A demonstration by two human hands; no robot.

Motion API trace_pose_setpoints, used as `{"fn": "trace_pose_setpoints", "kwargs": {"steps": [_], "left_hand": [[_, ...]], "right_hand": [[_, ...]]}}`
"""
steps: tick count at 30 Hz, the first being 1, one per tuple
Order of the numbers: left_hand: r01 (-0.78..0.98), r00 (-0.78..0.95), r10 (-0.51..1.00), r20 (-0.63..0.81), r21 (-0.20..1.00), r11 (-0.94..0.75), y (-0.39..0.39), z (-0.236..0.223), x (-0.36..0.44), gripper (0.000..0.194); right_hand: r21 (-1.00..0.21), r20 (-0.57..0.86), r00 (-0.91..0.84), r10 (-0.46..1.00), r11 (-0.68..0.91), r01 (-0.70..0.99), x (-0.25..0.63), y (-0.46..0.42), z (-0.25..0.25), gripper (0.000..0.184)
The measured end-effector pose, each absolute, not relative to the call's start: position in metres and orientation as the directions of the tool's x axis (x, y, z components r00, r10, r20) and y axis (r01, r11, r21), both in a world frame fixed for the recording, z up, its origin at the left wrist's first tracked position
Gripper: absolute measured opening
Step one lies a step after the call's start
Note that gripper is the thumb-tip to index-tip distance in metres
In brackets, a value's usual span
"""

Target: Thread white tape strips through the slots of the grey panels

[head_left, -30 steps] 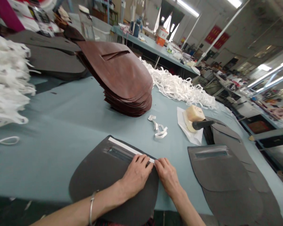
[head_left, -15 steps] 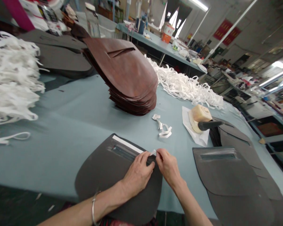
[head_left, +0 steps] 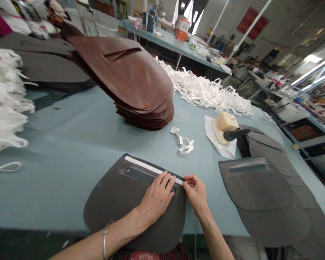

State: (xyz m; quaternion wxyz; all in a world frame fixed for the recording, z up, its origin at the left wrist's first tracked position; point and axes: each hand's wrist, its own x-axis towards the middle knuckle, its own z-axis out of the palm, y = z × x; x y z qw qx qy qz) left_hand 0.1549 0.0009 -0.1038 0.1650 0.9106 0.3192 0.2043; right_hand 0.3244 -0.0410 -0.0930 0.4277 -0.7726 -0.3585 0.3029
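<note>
A dark grey rounded panel [head_left: 111, 202] with a slot near its straight edge lies in front of me on the table. Along that edge runs a white strip of tape [head_left: 141, 164]. My left hand [head_left: 158, 195] rests flat over the tape and part of the slot, fingers stretched out. At the panel's right corner, my right hand [head_left: 195, 189] pinches the end of the tape between thumb and fingers.
Brown leather pieces [head_left: 130, 76] are stacked behind the panel. Loose white strip scraps [head_left: 182, 141] lie nearby. A glue block with a black-handled brush [head_left: 229, 126] sits on white paper. More grey panels [head_left: 251, 187] overlap at right. White strips heap at left [head_left: 5, 101] and back [head_left: 206, 90].
My left hand has gone from bent fingers near the tape to lying flat on it. The tape's right end, raised before, now lies down along the edge. The view has shifted slightly.
</note>
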Motion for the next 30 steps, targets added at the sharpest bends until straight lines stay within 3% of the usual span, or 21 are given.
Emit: {"fn": "trace_pose_setpoints", "kwargs": {"steps": [12, 15, 19, 24, 30], "left_hand": [[0.536, 0.726, 0.647, 0.234, 0.396, -0.746, -0.001, -0.105, 0.157, 0.041], [0.51, 0.719, 0.642, 0.267, 0.425, -0.748, -0.001, -0.101, 0.154, 0.04], [0.494, 0.661, 0.683, 0.31, 0.506, -0.707, 0.025, -0.091, 0.133, 0.033], [0.716, 0.408, 0.857, 0.315, 0.471, -0.515, 0.084, -0.089, 0.072, 0.04], [0.687, 0.51, 0.817, 0.268, 0.444, -0.575, 0.11, -0.096, 0.035, 0.028]], "right_hand": [[-0.822, -0.136, 0.569, 0.811, -0.413, 0.393, 0.324, -0.038, -0.096, 0.014], [-0.71, -0.03, 0.516, 0.856, -0.382, 0.592, 0.319, -0.038, -0.092, 0.011], [-0.491, 0.169, 0.27, 0.948, -0.157, 0.857, 0.311, -0.027, -0.09, 0.016], [-0.468, 0.29, 0.019, 0.957, 0.124, 0.875, 0.274, 0.018, -0.092, 0.026], [-0.431, 0.273, -0.173, 0.946, 0.281, 0.858, 0.214, 0.063, -0.096, 0.031]]}}
